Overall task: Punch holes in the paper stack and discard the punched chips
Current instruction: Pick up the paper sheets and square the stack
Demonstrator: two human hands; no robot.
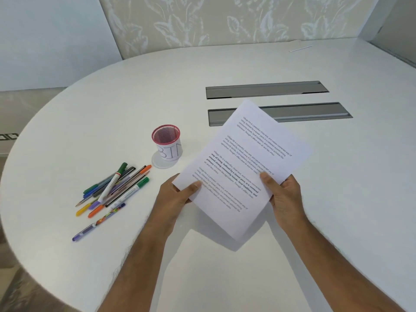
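While both forearms reach in over the white table [337,199], the left hand [174,197] and right hand [284,197] each grip the paper stack [243,167] closed — lifted, tilted. Left, scattered pens [112,190]; beyond, a pink mesh cup [166,143] marked "BIN".

Worktop [225,70]: white, rounded at the left and near edges.
Slots [265,89]: two grey recessed strips set into the surface, far right of centre.
Cup [166,144]: pink mesh, paper band lettered "BIN", upright on a white disc.
Pens [112,192]: loose heap of markers and pencils, left of the cup.
Far edge: thin white stick [300,48].
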